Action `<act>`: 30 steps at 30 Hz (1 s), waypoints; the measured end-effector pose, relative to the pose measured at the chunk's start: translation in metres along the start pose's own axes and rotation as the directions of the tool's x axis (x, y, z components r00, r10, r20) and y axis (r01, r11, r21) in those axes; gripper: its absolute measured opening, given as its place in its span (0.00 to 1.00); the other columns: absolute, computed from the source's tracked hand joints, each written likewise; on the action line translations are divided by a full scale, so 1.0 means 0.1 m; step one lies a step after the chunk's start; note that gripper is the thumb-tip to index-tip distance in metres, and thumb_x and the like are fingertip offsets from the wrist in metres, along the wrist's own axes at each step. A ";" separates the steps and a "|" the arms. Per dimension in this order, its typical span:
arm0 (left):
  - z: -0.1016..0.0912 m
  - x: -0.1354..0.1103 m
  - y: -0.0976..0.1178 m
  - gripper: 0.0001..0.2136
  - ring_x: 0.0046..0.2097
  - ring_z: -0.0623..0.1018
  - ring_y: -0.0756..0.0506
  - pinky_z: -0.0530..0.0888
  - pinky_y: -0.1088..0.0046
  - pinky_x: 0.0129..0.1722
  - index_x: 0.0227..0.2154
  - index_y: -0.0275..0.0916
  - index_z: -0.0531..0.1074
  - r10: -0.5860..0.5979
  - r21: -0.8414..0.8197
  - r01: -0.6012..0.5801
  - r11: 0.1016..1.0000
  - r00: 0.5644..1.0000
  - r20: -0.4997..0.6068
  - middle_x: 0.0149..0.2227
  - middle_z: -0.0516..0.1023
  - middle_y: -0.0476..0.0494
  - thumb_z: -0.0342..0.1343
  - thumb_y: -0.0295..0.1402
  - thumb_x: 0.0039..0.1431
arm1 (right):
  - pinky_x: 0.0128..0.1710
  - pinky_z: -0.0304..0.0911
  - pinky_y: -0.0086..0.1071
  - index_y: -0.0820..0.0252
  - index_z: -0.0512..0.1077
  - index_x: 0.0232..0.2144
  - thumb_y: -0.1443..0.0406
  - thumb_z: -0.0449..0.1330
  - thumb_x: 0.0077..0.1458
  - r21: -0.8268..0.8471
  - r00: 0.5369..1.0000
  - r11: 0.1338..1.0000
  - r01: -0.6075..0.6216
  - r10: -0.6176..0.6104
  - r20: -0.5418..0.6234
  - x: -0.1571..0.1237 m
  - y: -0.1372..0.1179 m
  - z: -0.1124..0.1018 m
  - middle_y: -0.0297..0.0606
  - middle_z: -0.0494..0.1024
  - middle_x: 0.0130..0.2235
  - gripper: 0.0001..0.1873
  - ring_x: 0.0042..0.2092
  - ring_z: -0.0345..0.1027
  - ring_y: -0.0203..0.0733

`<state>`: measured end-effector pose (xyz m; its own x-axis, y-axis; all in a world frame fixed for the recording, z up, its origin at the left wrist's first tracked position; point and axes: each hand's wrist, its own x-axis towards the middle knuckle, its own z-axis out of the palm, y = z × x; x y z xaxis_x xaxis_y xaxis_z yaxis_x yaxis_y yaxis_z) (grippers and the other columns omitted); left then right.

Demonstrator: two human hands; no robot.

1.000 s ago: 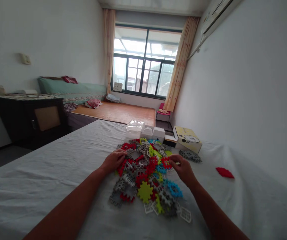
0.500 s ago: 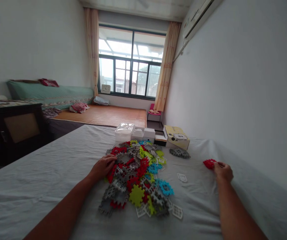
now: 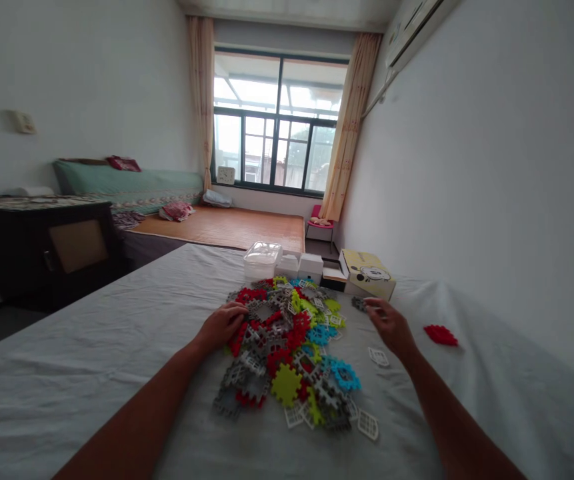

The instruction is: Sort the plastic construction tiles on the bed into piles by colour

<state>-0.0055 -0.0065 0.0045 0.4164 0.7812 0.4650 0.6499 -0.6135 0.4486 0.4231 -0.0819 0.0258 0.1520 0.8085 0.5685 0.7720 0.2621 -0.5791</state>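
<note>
Left hand (image 3: 224,325): fingers curled on the left edge of the toothed-piece pile (image 3: 287,383), mid white cloth (image 3: 117,347); can't tell if it grips anything. Pieces overlap, teeth look tangled, so tugging one could drag neighbours or slump the heap. Clear box (image 3: 261,261) right behind it; a forward shove could bump it. Grey pieces (image 3: 358,304), right of pile, near yellow box (image 3: 369,275): right hand (image 3: 389,325) has fingertips drawn together there, contents hidden. Poor grip there might knock that group apart. White window piece (image 3: 379,357) lies just beside the right forearm; low sweep could catch it. Far right, red pieces (image 3: 441,335), well apart, near cloth folds; pulled fabric could shift them.
</note>
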 end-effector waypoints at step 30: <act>-0.02 0.00 0.03 0.14 0.45 0.74 0.45 0.69 0.67 0.49 0.37 0.41 0.75 -0.010 0.004 0.010 1.000 1.000 -0.009 0.42 0.76 0.43 0.47 0.38 0.56 | 0.25 0.66 0.30 0.58 0.63 0.46 0.51 0.49 0.55 0.507 0.943 0.842 -0.185 0.006 0.334 -0.15 -0.69 0.49 0.33 0.73 0.28 0.22 0.27 0.71 0.38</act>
<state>-0.0047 -0.0086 0.0074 0.4041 0.7860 0.4678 0.6567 -0.6053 0.4498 0.3376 -0.0869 0.0285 -0.0585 0.9395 0.3375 0.3085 0.3386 -0.8889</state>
